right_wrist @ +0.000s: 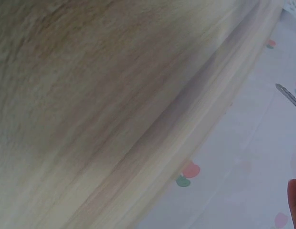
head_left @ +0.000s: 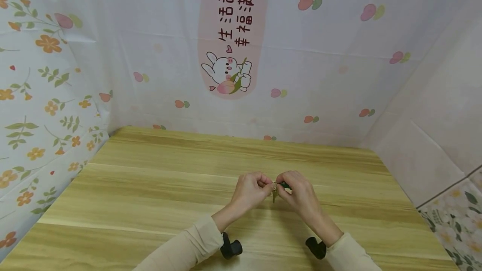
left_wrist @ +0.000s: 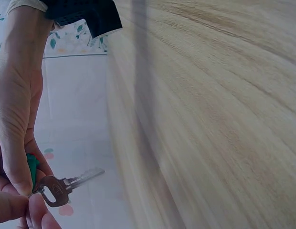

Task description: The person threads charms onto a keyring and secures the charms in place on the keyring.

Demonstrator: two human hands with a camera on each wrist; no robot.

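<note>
A metal key (left_wrist: 56,192) with a dark bow hangs between my two hands, its toothed blade sticking out. In the head view the same key (head_left: 275,196) points down over the table. My left hand (head_left: 251,189) pinches at the small metal ring by the key's bow, which the fingertips mostly cover. A green tag (left_wrist: 32,167) is in my right hand (head_left: 299,191), whose thumb and fingers grip it close beside the ring. The right wrist view catches only the key's tip (right_wrist: 287,95) and a fingertip (right_wrist: 294,200) at its right edge.
Both hands are above a wood-grain table (head_left: 158,195). A white patterned cloth (head_left: 324,66) hangs behind it, and a floral cloth (head_left: 41,95) stands along the left. Black wrist cameras (head_left: 230,246) sit at both wrists.
</note>
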